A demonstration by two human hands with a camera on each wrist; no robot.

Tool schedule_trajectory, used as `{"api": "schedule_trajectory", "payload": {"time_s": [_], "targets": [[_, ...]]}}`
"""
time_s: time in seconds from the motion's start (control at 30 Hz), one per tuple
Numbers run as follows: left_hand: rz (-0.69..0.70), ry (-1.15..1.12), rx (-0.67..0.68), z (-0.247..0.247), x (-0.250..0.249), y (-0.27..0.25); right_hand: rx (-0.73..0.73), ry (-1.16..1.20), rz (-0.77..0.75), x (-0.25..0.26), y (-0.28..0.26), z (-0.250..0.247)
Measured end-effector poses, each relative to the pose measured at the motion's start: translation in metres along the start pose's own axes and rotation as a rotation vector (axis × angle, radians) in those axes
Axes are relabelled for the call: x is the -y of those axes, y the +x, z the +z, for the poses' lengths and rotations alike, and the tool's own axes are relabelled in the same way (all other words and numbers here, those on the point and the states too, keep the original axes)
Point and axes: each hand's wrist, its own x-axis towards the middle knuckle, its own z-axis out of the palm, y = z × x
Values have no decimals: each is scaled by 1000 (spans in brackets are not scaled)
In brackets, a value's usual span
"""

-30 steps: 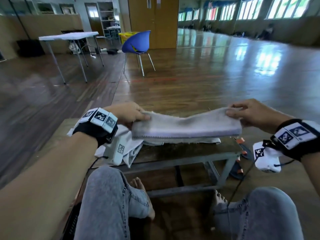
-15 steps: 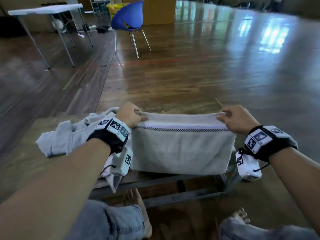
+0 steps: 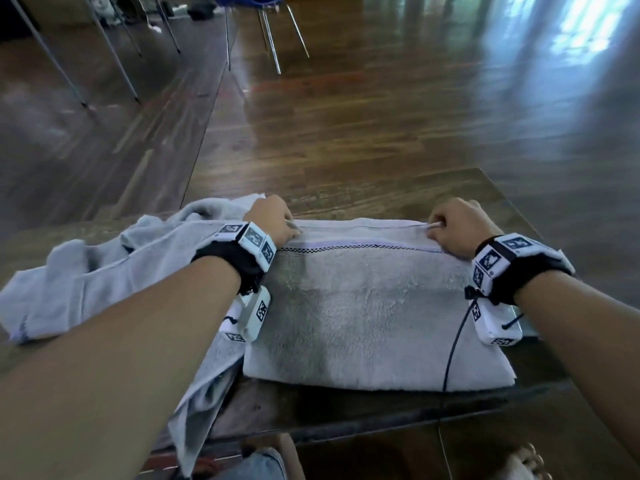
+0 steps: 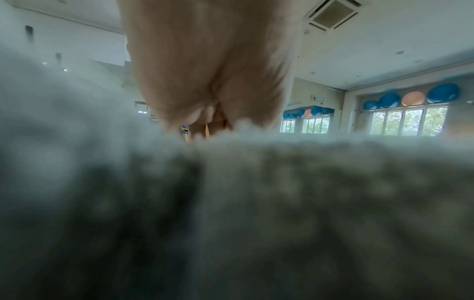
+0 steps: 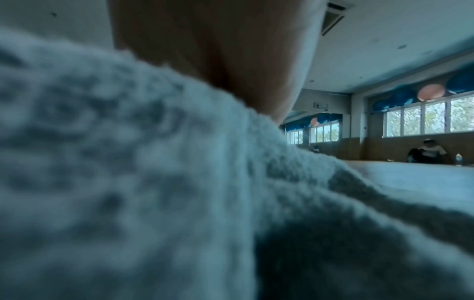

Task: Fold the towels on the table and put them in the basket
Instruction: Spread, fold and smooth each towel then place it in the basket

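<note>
The folded towel (image 3: 374, 313) lies flat on the table (image 3: 512, 202), between the two hands. The left hand (image 3: 272, 218) pinches its far corner with curled fingers, and the right hand (image 3: 457, 226) pinches the other far corner in the same way. A dark checked stripe runs across the towel just in front of both hands. A second, crumpled towel (image 3: 104, 265) lies beside the left hand, partly under the left forearm, and one end hangs over the table edge.

Folded towel (image 3: 374, 317) on table (image 3: 408, 408), crumpled towel (image 3: 104, 268) to its left
</note>
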Motion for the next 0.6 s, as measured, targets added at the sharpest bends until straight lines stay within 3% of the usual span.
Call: {"api": "schedule_trajectory", "payload": {"time_s": [0.13, 0.3, 0.4, 0.47, 0.6], "targets": [[35, -27, 26, -15, -8, -15, -146, 89, -44, 13, -21, -24], [52, -109, -130, -43, -21, -51, -449, 299, -330, 46, -73, -72], [236, -295, -313, -55, -47, -79, -467, 418, -441, 63, -115, -81], [386, -428, -362, -55, -68, -105, -445, 424, -472, 68, -140, -73], [512, -450, -275, -45, -101, -141, -386, 411, -501, 62, -172, -43]]}}
